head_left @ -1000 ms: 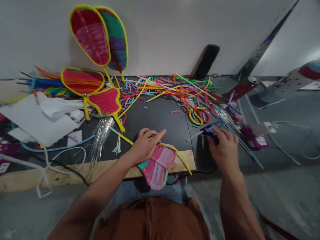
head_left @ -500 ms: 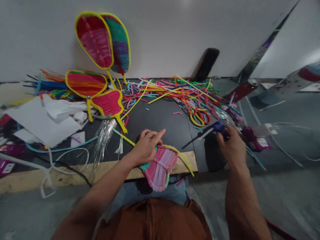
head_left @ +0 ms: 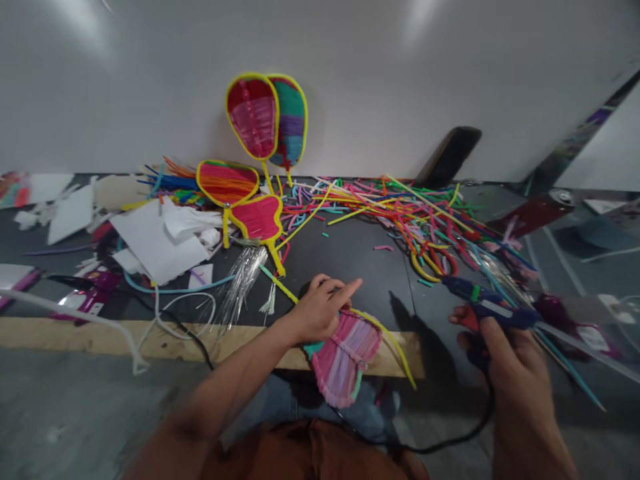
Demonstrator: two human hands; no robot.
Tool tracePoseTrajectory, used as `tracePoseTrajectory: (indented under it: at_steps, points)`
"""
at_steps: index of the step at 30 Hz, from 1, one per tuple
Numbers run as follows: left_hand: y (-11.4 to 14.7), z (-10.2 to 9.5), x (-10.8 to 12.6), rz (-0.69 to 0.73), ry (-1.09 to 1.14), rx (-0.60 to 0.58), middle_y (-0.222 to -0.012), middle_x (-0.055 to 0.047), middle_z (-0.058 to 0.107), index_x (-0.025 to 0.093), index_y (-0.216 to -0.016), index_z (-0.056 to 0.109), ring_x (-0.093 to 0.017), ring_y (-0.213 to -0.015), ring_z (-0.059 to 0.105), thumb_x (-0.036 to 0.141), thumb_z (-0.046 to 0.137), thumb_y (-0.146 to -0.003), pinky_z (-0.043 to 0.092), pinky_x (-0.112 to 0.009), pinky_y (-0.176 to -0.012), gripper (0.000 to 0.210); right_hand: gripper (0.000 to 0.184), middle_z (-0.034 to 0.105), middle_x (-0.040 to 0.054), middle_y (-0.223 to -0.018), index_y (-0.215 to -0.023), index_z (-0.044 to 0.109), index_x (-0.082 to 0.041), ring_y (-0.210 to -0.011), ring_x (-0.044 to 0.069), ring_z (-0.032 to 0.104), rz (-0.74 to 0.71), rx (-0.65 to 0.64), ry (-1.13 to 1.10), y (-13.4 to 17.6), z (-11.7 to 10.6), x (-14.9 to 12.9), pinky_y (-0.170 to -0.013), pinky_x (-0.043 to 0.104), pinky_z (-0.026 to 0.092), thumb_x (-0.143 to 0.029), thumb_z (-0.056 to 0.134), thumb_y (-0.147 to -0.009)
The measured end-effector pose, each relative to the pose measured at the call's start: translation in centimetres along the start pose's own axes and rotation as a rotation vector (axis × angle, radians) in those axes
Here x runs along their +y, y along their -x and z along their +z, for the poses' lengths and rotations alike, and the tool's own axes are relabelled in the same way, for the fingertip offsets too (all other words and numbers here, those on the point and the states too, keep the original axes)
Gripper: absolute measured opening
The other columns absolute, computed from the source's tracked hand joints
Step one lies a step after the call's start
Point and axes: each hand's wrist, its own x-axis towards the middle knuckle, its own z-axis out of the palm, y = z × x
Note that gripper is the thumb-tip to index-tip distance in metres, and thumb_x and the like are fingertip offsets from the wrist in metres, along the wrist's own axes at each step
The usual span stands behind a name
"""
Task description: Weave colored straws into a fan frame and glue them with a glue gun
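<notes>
My right hand (head_left: pixel 515 353) grips a dark blue hot glue gun (head_left: pixel 493 305) with a red trigger and a green switch, its nozzle pointing left. A long clear glue stick (head_left: pixel 585 347) sticks out behind, and a black cord hangs below. My left hand (head_left: pixel 323 310) holds a pink and lilac pipe-cleaner fan (head_left: pixel 345 360) at the table edge, index finger stretched out, the other fingers bent; the fingertips' contact is partly hidden. A yellow pipe cleaner (head_left: pixel 400 350) runs along the fan's upper edge and curves down past it on the right.
Yellow-rimmed fans (head_left: pixel 253 120) lean on the wall. A pile of loose pipe cleaners (head_left: pixel 350 200) lies along the back, with scissors (head_left: pixel 440 263) near its right end. White paper (head_left: pixel 157 247) and silver tinsel (head_left: pixel 245 280) lie left; a red can (head_left: pixel 537 210) lies right.
My right hand has raised the glue gun towards me and turned it so its side shows. My left hand keeps its pose on the fan. The whole view has shifted.
</notes>
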Motion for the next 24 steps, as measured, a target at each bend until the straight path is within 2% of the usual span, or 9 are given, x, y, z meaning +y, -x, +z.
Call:
tracePoseTrajectory:
  at_steps: [4, 8, 12, 15, 18, 22, 24]
  points:
    - [0.1, 0.1, -0.1, 0.010, -0.002, -0.002, -0.108, -0.006, 0.067, 0.017, -0.150, 0.013, -0.024, -0.112, 0.046, 0.005, 0.044, -0.072, 0.024, -0.045, -0.103, 0.085, 0.043, 0.072, 0.0070, -0.083, -0.090, 0.068, -0.023, -0.056, 0.017, 0.065, 0.112, -0.075, -0.042, 0.6, 0.2, 0.4, -0.047, 0.027, 0.050, -0.063, 0.061, -0.076]
    - [0.2, 0.3, -0.2, 0.013, -0.011, -0.007, -0.106, -0.005, 0.067, 0.017, -0.149, 0.013, -0.024, -0.111, 0.046, 0.005, 0.045, -0.073, 0.023, -0.045, -0.103, 0.084, 0.049, 0.070, 0.0075, -0.073, -0.086, 0.065, -0.021, -0.045, 0.018, 0.060, 0.163, -0.170, -0.102, 1.5, 0.2, 1.1, -0.037, 0.027, 0.045, -0.068, 0.062, -0.073]
    - [0.2, 0.2, -0.1, 0.005, -0.016, -0.013, -0.106, -0.006, 0.067, 0.015, -0.149, 0.014, -0.025, -0.110, 0.047, 0.005, 0.045, -0.073, 0.023, -0.045, -0.103, 0.083, 0.045, 0.065, 0.0045, -0.061, -0.081, 0.063, -0.021, -0.038, 0.014, 0.051, 0.051, -0.277, -0.082, 2.4, 0.4, 1.7, -0.036, 0.027, 0.044, -0.065, 0.058, -0.078]
    - [0.2, 0.1, 0.0, -0.006, -0.016, -0.013, -0.105, -0.006, 0.067, 0.015, -0.148, 0.015, -0.024, -0.109, 0.047, 0.005, 0.044, -0.073, 0.024, -0.045, -0.103, 0.081, 0.043, 0.064, 0.0030, -0.061, -0.085, 0.064, -0.019, -0.040, 0.012, 0.049, -0.047, -0.258, -0.018, 2.8, 0.3, 1.9, -0.039, 0.024, 0.044, -0.061, 0.054, -0.084]
    - [0.2, 0.2, 0.0, -0.006, -0.023, -0.009, -0.105, -0.006, 0.067, 0.015, -0.149, 0.013, -0.024, -0.110, 0.047, 0.005, 0.044, -0.074, 0.025, -0.044, -0.103, 0.082, 0.041, 0.062, 0.0014, -0.058, -0.091, 0.064, -0.018, -0.041, 0.012, 0.049, -0.095, -0.235, 0.013, 2.9, -0.2, 2.1, -0.040, 0.023, 0.043, -0.057, 0.051, -0.087]
    - [0.2, 0.4, -0.1, 0.000, -0.039, 0.010, -0.105, -0.005, 0.067, 0.016, -0.149, 0.011, -0.023, -0.110, 0.047, 0.005, 0.045, -0.074, 0.025, -0.042, -0.103, 0.083, 0.041, 0.064, 0.0021, -0.061, -0.092, 0.064, -0.018, -0.046, 0.014, 0.054, -0.127, -0.338, 0.072, 3.0, -0.6, 2.6, -0.045, 0.024, 0.046, -0.055, 0.047, -0.090]
    - [0.2, 0.4, -0.1, 0.002, -0.028, 0.008, -0.105, -0.004, 0.067, 0.016, -0.150, 0.009, -0.023, -0.109, 0.047, 0.005, 0.045, -0.074, 0.025, -0.042, -0.103, 0.084, 0.040, 0.065, 0.0023, -0.062, -0.090, 0.065, -0.019, -0.047, 0.015, 0.055, -0.165, -0.343, 0.124, 3.3, -0.6, 2.9, -0.047, 0.024, 0.047, -0.055, 0.046, -0.090]
